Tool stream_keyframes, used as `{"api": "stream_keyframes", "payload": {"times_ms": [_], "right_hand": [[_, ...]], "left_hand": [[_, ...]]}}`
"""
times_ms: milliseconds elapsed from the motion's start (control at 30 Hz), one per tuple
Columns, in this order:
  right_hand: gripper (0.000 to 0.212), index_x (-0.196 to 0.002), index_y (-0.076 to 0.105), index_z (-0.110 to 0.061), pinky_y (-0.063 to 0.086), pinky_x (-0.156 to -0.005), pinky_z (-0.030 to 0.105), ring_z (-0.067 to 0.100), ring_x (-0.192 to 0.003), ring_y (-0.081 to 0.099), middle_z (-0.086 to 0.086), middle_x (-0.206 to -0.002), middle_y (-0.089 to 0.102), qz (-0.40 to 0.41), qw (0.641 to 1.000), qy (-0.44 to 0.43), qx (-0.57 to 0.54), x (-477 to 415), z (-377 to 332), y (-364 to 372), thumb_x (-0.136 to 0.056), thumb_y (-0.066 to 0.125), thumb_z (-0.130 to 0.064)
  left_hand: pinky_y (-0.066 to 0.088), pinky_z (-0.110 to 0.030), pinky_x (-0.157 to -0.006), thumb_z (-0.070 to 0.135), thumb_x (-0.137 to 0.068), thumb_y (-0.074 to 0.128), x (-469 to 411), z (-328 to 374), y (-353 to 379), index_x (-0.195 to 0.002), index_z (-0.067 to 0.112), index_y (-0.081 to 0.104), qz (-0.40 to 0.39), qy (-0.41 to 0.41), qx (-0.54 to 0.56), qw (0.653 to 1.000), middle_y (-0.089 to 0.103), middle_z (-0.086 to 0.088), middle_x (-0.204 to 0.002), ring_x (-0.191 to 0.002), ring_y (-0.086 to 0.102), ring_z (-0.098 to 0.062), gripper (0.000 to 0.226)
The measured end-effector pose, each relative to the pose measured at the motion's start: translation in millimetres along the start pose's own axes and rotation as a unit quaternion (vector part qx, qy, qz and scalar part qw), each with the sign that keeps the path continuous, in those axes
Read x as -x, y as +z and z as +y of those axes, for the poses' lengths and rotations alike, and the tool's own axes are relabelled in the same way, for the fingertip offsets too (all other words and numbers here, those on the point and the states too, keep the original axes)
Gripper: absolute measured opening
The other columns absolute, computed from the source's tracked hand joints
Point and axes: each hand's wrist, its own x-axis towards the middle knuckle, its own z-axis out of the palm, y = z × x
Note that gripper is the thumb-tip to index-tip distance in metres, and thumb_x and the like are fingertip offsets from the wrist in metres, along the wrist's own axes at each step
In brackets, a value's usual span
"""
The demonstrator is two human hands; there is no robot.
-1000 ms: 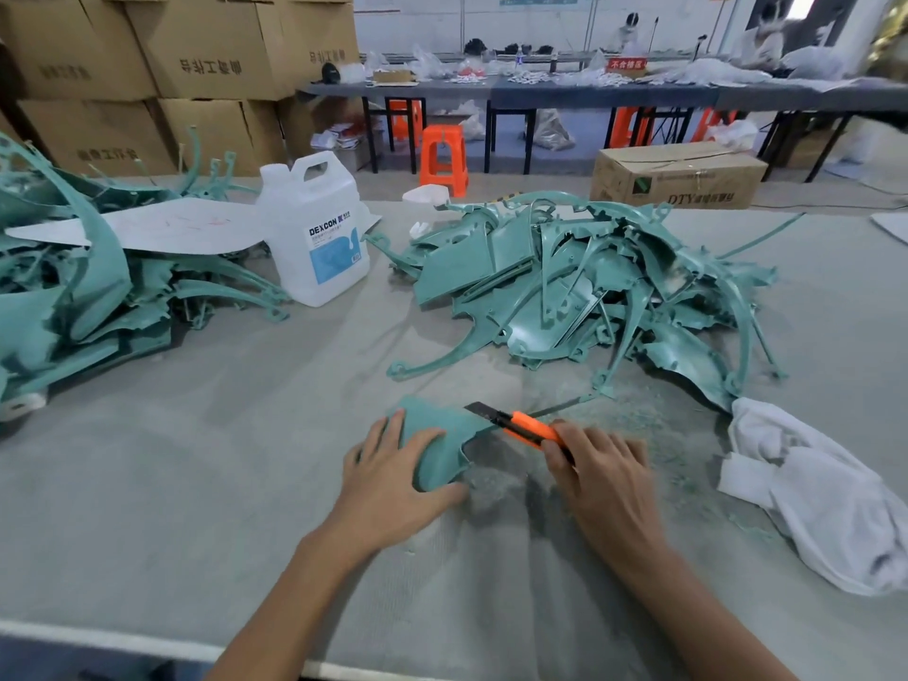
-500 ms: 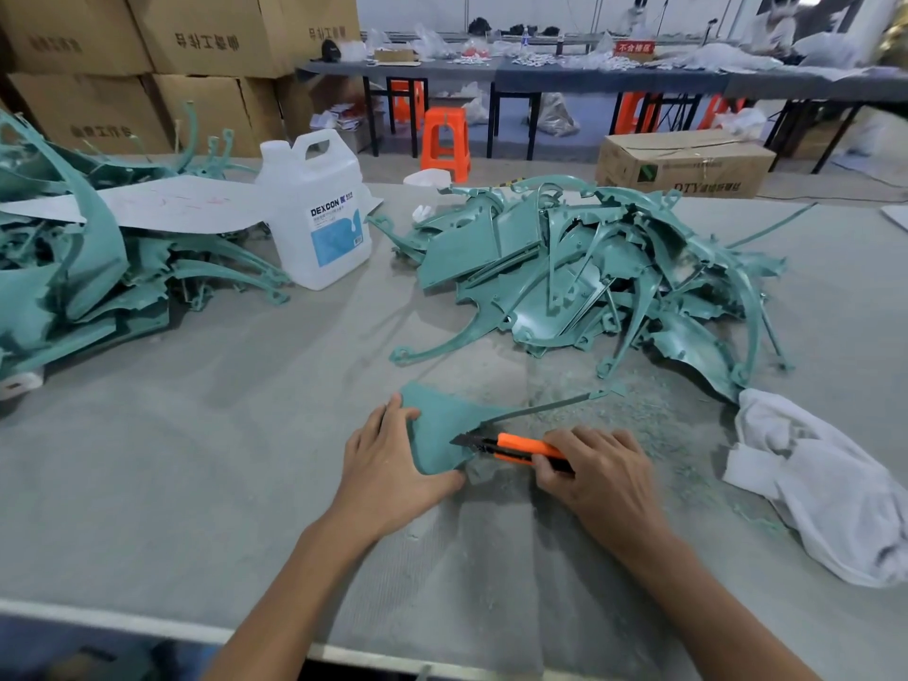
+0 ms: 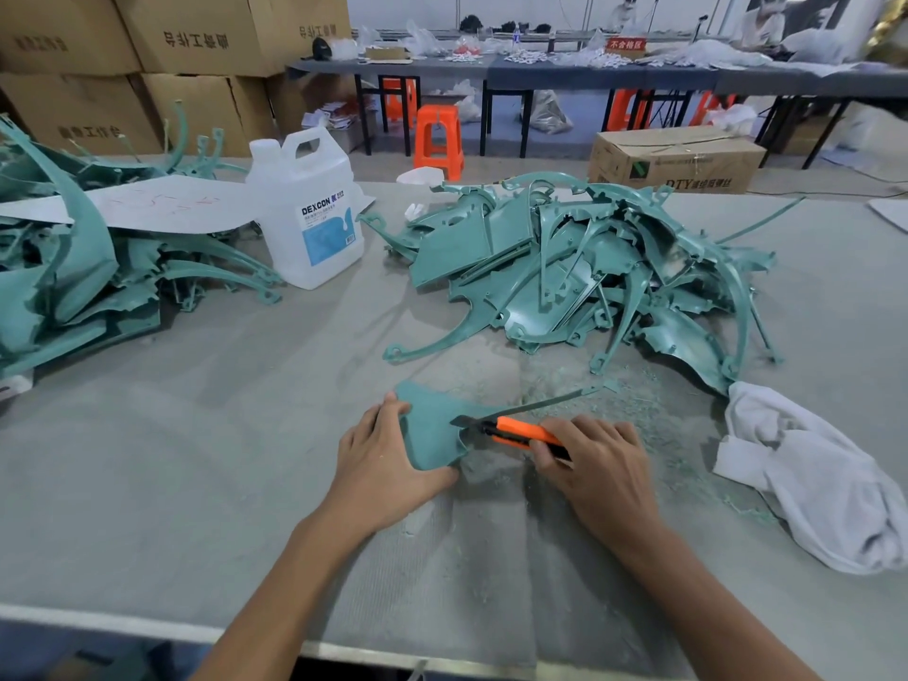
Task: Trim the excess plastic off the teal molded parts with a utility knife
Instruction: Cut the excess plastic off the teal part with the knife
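Observation:
A teal molded part (image 3: 432, 430) lies on the grey table (image 3: 196, 459) in front of me. My left hand (image 3: 383, 464) grips its left side, fingers over the top edge and thumb under the lower edge. My right hand (image 3: 594, 464) grips an orange utility knife (image 3: 521, 432); the dark blade tip touches the part's right edge. A thin strip of the part (image 3: 555, 401) runs off to the right past the blade. A big heap of teal parts (image 3: 580, 272) lies behind, and another pile of teal parts (image 3: 64, 267) sits at the left.
A white plastic jug (image 3: 307, 213) stands between the two piles, with a white sheet (image 3: 162, 206) over the left pile. A crumpled white cloth (image 3: 815, 474) lies at the right. Teal shavings (image 3: 653, 410) litter the table near the knife. Cardboard boxes (image 3: 172, 36) and orange stools (image 3: 439, 140) stand behind.
The knife has slid left and down along the part's right edge, from its upper side to mid-edge. My left hand has kept its hold on the part.

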Motion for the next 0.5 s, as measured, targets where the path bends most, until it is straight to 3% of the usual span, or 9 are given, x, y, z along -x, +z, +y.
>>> {"api": "stream_keyframes", "payload": {"times_ms": [167,300,433,500], "right_hand": [[0.019,-0.091,0.074,-0.024,0.044,-0.067,0.038,0.024,-0.068,0.064,-0.002,-0.074,0.067,-0.006,1.000,0.023,0.016,-1,2,2,-0.093,0.063,-0.039],[0.024,-0.093,0.071,-0.020,0.044,-0.064,0.037,0.025,-0.065,0.061,0.000,-0.074,0.065,0.024,0.999,0.025,0.003,1,3,3,-0.095,0.057,-0.040],[0.026,-0.090,0.070,-0.018,0.044,-0.057,0.032,0.023,-0.064,0.059,-0.001,-0.072,0.062,0.030,0.997,0.052,-0.042,1,2,1,-0.094,0.056,-0.039],[0.019,-0.090,0.069,-0.019,0.040,-0.053,0.029,0.022,-0.063,0.058,-0.003,-0.072,0.061,0.010,0.997,0.058,-0.053,0,0,-1,-0.094,0.062,-0.036]], "left_hand": [[0.016,-0.037,-0.117,0.084,-0.060,0.055,3,4,-3,-0.148,0.030,0.026,0.004,0.005,-0.017,1.000,0.016,0.003,-0.164,-0.146,0.017,-0.017,0.107],[0.015,-0.043,-0.116,0.105,-0.059,0.022,8,6,0,-0.157,0.037,0.015,-0.027,0.010,-0.112,0.993,0.001,0.000,-0.166,-0.145,0.008,-0.022,0.120],[0.024,-0.036,-0.111,0.103,-0.060,0.029,11,1,1,-0.150,0.041,0.033,0.016,0.020,-0.102,0.994,0.022,0.000,-0.151,-0.127,0.018,-0.019,0.109],[0.025,-0.035,-0.108,0.102,-0.061,0.034,6,2,1,-0.139,0.041,0.043,0.051,0.028,-0.114,0.992,0.027,0.001,-0.146,-0.128,0.021,-0.019,0.100]]}}
